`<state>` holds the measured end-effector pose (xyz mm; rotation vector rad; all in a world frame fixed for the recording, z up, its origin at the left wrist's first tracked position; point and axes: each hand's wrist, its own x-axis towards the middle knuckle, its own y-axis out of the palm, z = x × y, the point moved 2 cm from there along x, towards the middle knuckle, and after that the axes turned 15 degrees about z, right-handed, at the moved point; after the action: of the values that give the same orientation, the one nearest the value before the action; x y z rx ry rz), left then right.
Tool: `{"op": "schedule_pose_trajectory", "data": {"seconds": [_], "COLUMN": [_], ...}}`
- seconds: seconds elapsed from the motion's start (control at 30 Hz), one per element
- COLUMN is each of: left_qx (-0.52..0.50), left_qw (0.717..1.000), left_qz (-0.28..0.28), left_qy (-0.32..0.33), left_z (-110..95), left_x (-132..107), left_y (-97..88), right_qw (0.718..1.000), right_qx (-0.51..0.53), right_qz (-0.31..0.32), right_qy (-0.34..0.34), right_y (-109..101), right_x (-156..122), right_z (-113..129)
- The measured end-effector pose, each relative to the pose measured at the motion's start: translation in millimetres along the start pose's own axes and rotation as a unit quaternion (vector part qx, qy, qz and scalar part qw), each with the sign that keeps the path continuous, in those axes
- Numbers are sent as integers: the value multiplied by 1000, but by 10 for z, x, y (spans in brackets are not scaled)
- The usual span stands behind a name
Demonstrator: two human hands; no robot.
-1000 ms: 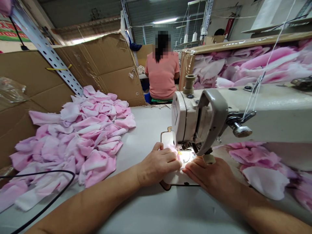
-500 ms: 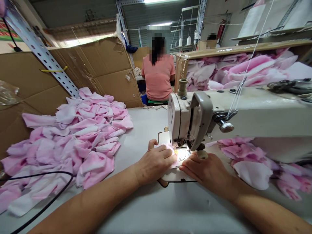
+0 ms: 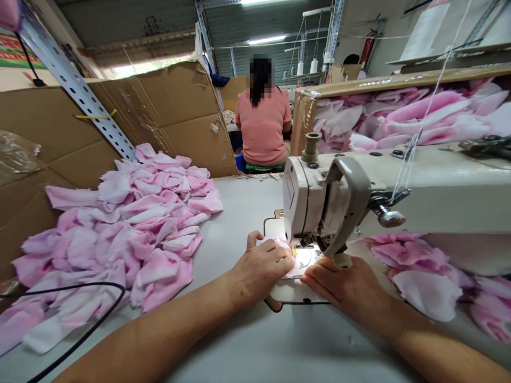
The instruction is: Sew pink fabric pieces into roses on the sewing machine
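A white sewing machine [image 3: 431,194] stands on the right, its lamp lighting the metal plate [image 3: 275,227] under the head. At the left of the needle area lies a small pink fabric piece [image 3: 282,244], mostly covered by fingers. My left hand [image 3: 258,272] presses on this fabric with curled fingers, the index finger raised. On the other side of the plate, my right hand [image 3: 351,284] rests low with its fingers stretched and side by side, fingertips near the fabric. Whether they touch it is hard to see.
A heap of pink-and-white fabric pieces [image 3: 159,229] covers the table's left side. More pieces [image 3: 427,287] lie behind my right hand. A cardboard box [image 3: 303,114] full of fabric stands behind the machine. A black cable [image 3: 96,314] curves at lower left. A person [image 3: 263,127] sits ahead.
The whole view has shifted slightly, so the scene sits a little farther right. Both hands stay beside the needle area, with little visible change in their pose.
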<state>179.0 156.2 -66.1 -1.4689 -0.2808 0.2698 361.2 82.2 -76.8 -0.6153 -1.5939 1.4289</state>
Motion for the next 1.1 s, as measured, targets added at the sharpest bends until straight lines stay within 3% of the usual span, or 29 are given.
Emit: {"op": "schedule_pose_trajectory", "data": {"seconds": [0.37, 0.53, 0.7, 0.83, 0.97, 1.1], "left_qx": [26, 16, -13, -28, -16, -4], "left_qw": [1000, 1000, 1000, 999, 998, 998], "left_qz": [16, 15, 15, -20, -27, -35], "left_qy": [5, -14, -19, 13, 46, 58], "left_z": [-38, -65, -50, -26, -41, -64], "left_x": [-5, 14, 29, 51, 68, 71], "left_y": [-16, -9, -34, -88, -135, -168], "right_qw": [999, 993, 990, 985, 970, 950], "right_qx": [24, 79, 69, 76, 191, 209], "right_qz": [24, 89, 126, 152, 135, 48], "right_qy": [6, 17, 19, 21, 64, 226], "right_y": [8, -79, -259, -576, -955, -1142], "right_x": [-11, 28, 69, 26, -312, -1022], "right_z": [-16, -64, -149, -185, -319, -679]}}
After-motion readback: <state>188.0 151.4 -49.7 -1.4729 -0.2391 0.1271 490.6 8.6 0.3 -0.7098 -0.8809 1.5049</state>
